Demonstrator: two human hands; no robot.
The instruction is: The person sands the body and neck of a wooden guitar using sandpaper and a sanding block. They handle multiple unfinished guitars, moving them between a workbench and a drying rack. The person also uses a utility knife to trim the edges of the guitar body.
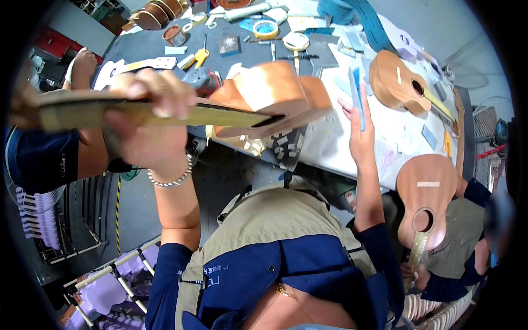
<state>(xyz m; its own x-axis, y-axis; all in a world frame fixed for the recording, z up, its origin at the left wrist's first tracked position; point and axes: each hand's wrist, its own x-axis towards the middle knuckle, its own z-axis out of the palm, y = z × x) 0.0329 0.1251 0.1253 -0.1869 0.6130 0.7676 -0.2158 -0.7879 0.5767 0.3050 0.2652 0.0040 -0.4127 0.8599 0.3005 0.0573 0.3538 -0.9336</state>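
My left hand [151, 124], blurred by motion, is wrapped round the neck of an unfinished wooden ukulele [269, 85]. Its body tilts on edge above the near side of the workbench, with the neck pointing left. At the right of it, my right hand [363, 135] holds a thin blue-grey strip [358, 99], perhaps sandpaper, upright against the fingers. The strip stands apart from the ukulele. Beyond my right hand, another ukulele [393, 85] lies on the white-covered part of the bench.
A co-worker at the right holds a ukulele [426, 192]; another person's arm [82, 66] reaches in at the left. On the bench are a tape roll [265, 29], a yellow tool [201, 57], a dark block [229, 45] and scraps [283, 146]. A rack [110, 275] stands lower left.
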